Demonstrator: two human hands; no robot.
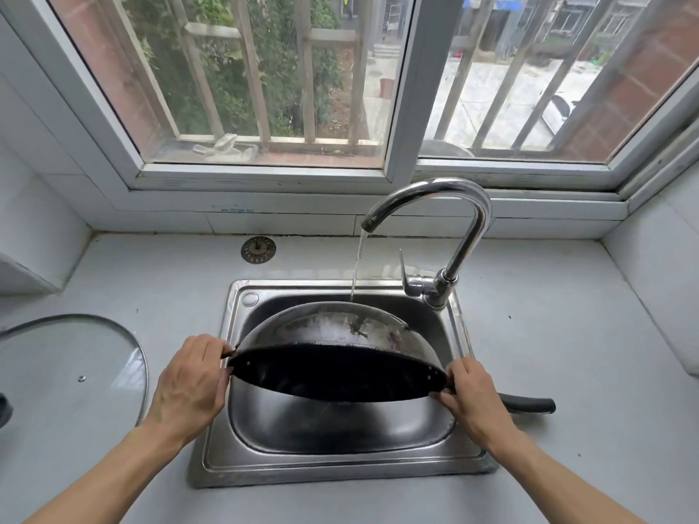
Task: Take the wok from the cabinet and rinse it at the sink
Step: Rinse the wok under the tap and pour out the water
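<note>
With the wok gripped at its rim by the left hand and right hand, it should be turned slowly between them under the stream.

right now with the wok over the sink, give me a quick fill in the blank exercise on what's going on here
1. Water from the faucet lands on the wok's ____ surface, since its dark inside faces the person.
2. The left hand and right hand hold the wok by its ____.
3. The glass lid lies on the counter to the ____ of the sink.
4. The wok's long black handle sticks out past the ____ hand.

Missing words: outer; rim; left; right
</note>
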